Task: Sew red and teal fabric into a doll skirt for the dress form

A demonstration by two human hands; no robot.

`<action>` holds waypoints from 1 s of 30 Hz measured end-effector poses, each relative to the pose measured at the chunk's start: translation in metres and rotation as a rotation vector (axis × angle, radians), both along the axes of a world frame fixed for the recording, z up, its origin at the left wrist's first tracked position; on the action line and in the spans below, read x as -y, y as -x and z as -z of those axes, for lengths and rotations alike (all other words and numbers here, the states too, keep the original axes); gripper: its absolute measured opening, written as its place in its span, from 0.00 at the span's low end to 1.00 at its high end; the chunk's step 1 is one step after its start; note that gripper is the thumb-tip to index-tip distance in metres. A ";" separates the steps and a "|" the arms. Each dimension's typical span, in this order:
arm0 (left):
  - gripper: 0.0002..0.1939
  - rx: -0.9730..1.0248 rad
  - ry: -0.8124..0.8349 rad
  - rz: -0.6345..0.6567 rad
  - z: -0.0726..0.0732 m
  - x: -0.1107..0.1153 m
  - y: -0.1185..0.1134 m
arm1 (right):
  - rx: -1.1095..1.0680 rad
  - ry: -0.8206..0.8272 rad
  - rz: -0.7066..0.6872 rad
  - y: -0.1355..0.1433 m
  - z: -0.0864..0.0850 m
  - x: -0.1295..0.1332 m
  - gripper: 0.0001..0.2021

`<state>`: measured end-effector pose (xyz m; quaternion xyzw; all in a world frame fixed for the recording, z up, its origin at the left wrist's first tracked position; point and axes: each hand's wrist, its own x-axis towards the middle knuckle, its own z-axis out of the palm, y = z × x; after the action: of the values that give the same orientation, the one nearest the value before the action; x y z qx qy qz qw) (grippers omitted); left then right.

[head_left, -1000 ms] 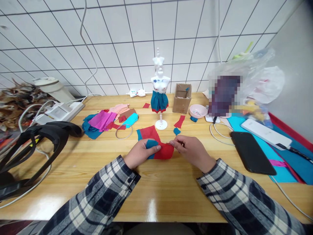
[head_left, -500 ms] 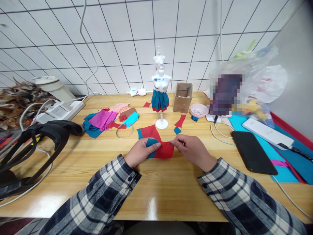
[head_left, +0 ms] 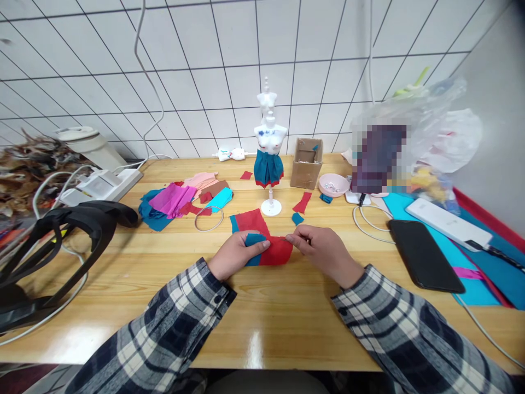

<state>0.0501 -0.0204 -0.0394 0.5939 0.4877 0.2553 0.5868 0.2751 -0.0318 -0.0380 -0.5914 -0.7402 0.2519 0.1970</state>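
Red-and-teal fabric lies in front of the miniature dress form. Left hand grips the fold; right hand pinches a slender object — presumably a needle — at the red edge. Teal border appears joined; edge work appears incomplete, its remaining extent indeterminate.

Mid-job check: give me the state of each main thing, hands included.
Left hand: closed on red-and-blue cloth
Right hand: pinched shut at the cloth's red edge; any held item unclear
Front mannequin: upright, wearing a blue, red-hemmed skirt
Cardboard box: open
Pink bowl: uncovered, holding small pieces
Black phone: flat, screen dark
White power bank: flat, cable attached
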 end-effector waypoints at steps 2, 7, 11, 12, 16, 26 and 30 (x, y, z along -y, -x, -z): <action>0.19 0.002 -0.002 -0.001 0.000 0.000 0.000 | -0.002 0.006 -0.004 0.000 -0.001 0.000 0.21; 0.19 -0.014 -0.019 0.014 0.001 0.000 0.001 | -0.013 0.042 -0.040 0.001 -0.005 0.002 0.22; 0.18 -0.012 -0.036 0.051 0.002 0.000 0.001 | -0.010 0.051 -0.049 0.002 -0.007 0.003 0.22; 0.18 -0.008 -0.030 0.048 0.001 0.000 0.000 | -0.008 0.047 -0.048 0.002 -0.007 0.003 0.22; 0.17 0.004 -0.022 0.019 0.000 0.000 0.000 | 0.005 0.018 -0.020 0.000 -0.006 0.002 0.22; 0.16 0.009 -0.043 0.013 0.002 0.000 0.001 | -0.038 0.073 -0.039 -0.003 -0.008 0.001 0.23; 0.16 0.010 -0.048 0.018 0.002 0.000 0.001 | -0.063 0.090 -0.015 -0.004 -0.009 0.001 0.23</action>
<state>0.0494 -0.0203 -0.0415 0.6108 0.4731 0.2645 0.5771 0.2791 -0.0332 -0.0291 -0.5860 -0.7260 0.3048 0.1914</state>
